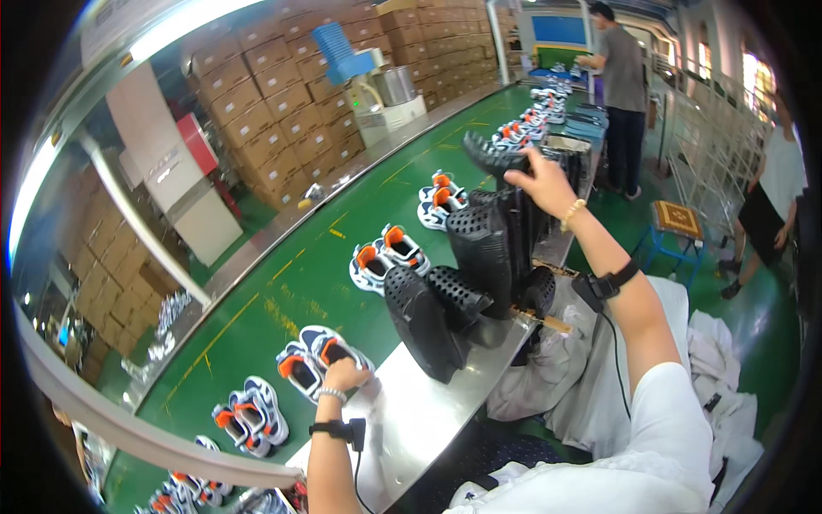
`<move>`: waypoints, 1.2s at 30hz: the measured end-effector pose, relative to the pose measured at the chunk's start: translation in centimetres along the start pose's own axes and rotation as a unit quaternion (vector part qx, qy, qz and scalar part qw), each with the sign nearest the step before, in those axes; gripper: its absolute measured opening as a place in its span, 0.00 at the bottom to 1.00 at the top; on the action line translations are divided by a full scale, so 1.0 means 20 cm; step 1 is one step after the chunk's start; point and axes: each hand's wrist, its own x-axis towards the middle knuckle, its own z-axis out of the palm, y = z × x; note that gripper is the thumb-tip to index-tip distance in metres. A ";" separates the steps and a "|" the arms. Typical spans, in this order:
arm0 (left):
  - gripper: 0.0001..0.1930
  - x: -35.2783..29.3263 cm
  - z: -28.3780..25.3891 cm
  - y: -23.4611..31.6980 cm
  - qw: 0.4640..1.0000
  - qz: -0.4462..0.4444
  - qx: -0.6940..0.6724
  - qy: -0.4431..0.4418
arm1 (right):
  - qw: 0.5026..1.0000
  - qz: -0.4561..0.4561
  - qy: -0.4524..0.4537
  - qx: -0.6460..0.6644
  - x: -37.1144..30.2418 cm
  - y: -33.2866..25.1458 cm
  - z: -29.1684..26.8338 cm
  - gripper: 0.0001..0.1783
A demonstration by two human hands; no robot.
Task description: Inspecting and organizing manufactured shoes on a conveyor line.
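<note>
My right hand [548, 184] is raised over the steel ledge and grips one end of a black ridged plastic shoe insert [490, 156]. Below it, several black perforated inserts [479, 240] stand packed together, and one leans outward [419, 321] at the near side. Low on the left, my left hand [347, 375] is closed at the heel opening of a white and navy sneaker [330, 343] with orange lining. Its fingertips are partly hidden by the shoe collar. The sneaker's mate [298, 370] stands right beside it on the green belt.
More sneaker pairs [388, 257] line the green conveyor belt [291, 283], near and far. A steel ledge [407, 390] borders it. Stacked cartons [257, 103] rise behind. A person in grey [625, 77] stands far up the line; another [775, 171] is by a stool [676, 220].
</note>
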 end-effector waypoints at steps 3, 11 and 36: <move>0.27 -0.02 0.02 -0.01 0.999 0.000 -0.034 0.034 | 0.986 -0.071 0.039 0.147 -0.13 -0.34 -0.07 0.24; 0.28 -0.30 0.37 0.08 0.837 0.007 -0.277 0.472 | 0.922 -0.222 -0.313 -0.055 -0.78 -1.05 0.58 0.20; 0.24 -0.35 0.41 -0.04 0.826 -0.093 -0.364 0.419 | 0.868 -0.154 -0.418 -0.219 -1.06 -1.17 2.04 0.10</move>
